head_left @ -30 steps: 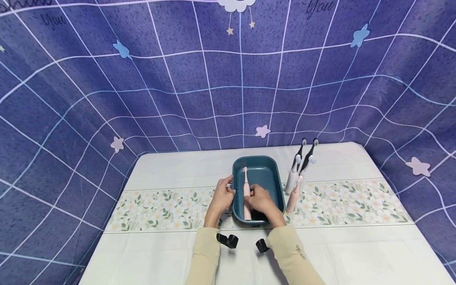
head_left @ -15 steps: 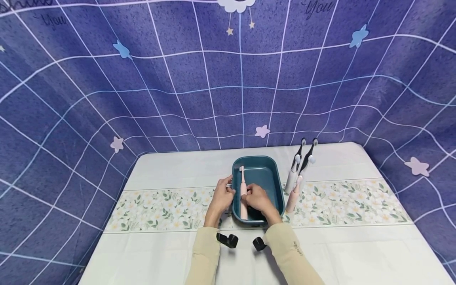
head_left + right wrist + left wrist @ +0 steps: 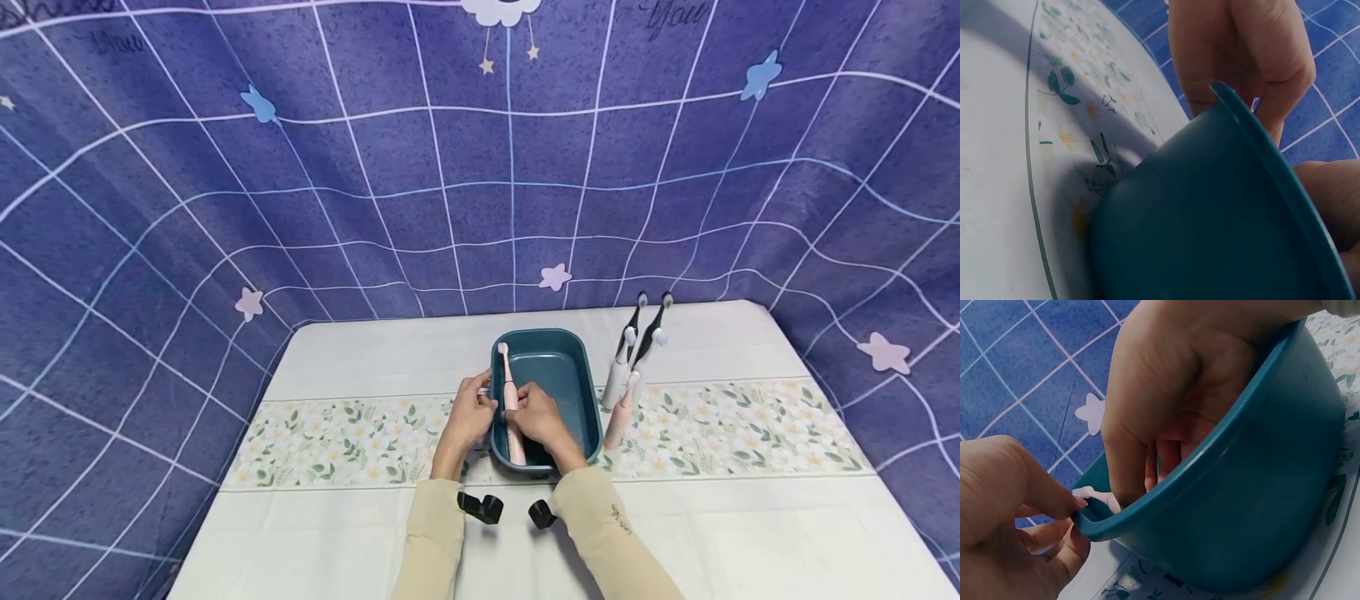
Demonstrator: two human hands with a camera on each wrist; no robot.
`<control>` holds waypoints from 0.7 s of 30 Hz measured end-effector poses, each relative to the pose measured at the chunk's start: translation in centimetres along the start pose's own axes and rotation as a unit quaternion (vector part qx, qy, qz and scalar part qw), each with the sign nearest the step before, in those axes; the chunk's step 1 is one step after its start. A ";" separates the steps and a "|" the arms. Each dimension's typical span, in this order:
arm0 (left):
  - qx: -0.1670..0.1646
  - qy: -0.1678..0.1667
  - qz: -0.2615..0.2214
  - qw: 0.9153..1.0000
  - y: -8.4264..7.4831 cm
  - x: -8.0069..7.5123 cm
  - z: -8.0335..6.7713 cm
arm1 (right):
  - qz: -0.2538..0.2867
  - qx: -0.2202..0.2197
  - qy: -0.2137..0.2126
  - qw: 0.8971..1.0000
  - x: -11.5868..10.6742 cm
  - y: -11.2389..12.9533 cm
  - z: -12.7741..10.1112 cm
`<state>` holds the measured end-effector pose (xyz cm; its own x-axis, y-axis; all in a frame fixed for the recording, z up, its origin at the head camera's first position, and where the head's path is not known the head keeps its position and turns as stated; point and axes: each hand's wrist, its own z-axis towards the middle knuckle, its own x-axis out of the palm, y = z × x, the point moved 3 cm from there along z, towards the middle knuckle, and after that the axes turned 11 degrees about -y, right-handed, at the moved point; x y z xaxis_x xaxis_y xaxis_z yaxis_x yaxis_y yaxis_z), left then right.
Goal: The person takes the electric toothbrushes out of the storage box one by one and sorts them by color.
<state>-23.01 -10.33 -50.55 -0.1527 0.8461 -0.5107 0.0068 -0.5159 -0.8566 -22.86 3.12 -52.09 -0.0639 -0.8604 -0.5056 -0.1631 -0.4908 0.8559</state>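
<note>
The left hand pinches the left rim of the oval teal plastic basin, thumb and fingers curled on its lip (clearest from the left wrist). Inside, the right hand grips a pink electric toothbrush, its head resting on the far-left rim. Right of the basin stand upright toothbrushes.

Wore long, soft sleeves in a pale cream-yellow, one on each arm. Had a tiny dark mark stitched on the right sleeve. Had small black cameras strapped under both wrists, by the left sleeve too. Bare hands, no gloves, no rings.
</note>
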 end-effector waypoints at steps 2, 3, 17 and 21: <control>-0.002 0.004 -0.001 1.000 0.0 0.0 0.0 | -0.002 -0.002 -0.004 1.000 0.0 0.1 -0.1; -0.003 0.005 -0.001 1.000 0.0 0.0 -0.1 | 0.001 -0.002 -0.004 1.000 0.0 0.1 -0.1; 0.007 0.004 0.002 1.000 0.0 0.0 -0.1 | 0.080 -0.050 -0.035 0.995 -1.3 0.7 -0.8; 0.000 0.008 0.004 1.000 0.0 -0.1 -0.1 | 0.094 -0.072 -0.051 0.992 -2.3 1.4 -1.2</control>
<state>-22.92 -10.39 -50.55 -0.1367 0.8439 -0.5187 0.0072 -0.5228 -0.8525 -21.74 4.24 -49.65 -0.1795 -0.9239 -0.3380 0.0019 -0.3439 0.9390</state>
